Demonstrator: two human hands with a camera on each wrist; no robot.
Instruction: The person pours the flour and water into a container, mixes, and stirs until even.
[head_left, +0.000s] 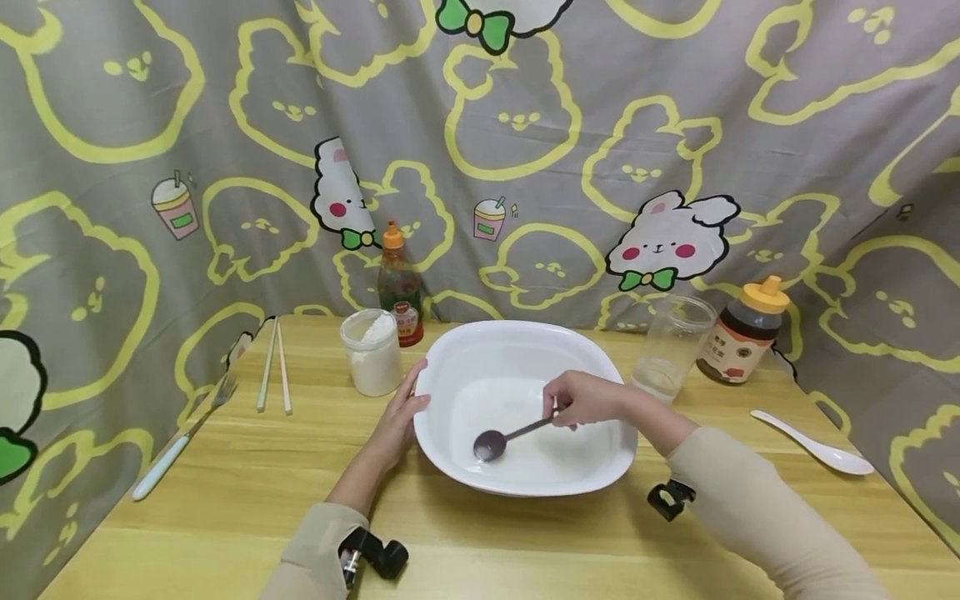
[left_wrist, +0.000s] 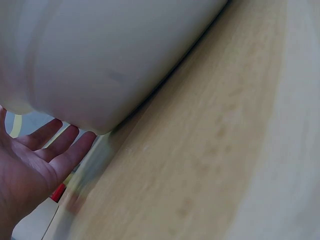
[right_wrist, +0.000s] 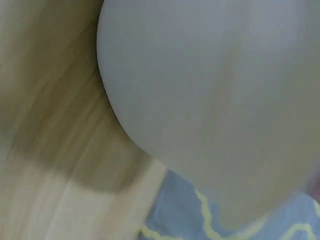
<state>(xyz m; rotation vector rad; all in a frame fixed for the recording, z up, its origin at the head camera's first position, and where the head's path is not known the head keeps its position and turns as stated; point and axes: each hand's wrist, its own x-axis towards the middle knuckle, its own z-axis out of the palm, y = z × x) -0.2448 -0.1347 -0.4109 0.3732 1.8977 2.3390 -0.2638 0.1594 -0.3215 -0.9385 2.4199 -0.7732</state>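
Note:
A large white basin (head_left: pixel 517 333) stands mid-table, with something pale and wet-looking over its bottom. My left hand (head_left: pixel 395 421) rests against its left side. In the left wrist view, the fairly straight fingers (left_wrist: pixel 72 150) touch the basin's outer wall (left_wrist: pixel 110 60). Over the basin, my right hand (head_left: pixel 588 397) grips the handle of a dark, long-handled spoon (head_left: pixel 491 446). The spoon's round head is low inside the basin, left of the hand. Whether it touches the bottom is hard to tell. The right wrist view shows the basin's outside (right_wrist: pixel 200 90), not the hand.
Behind the basin's left side stand a jar of white powder (head_left: pixel 377 367) and a sauce bottle (head_left: pixel 401 292). At right are a clear cup (head_left: pixel 663 358), a yellow-capped bottle (head_left: pixel 738 337) and a white spoon (head_left: pixel 821 446). Chopsticks (head_left: pixel 282 371) and a fork (head_left: pixel 180 446) lie at left.

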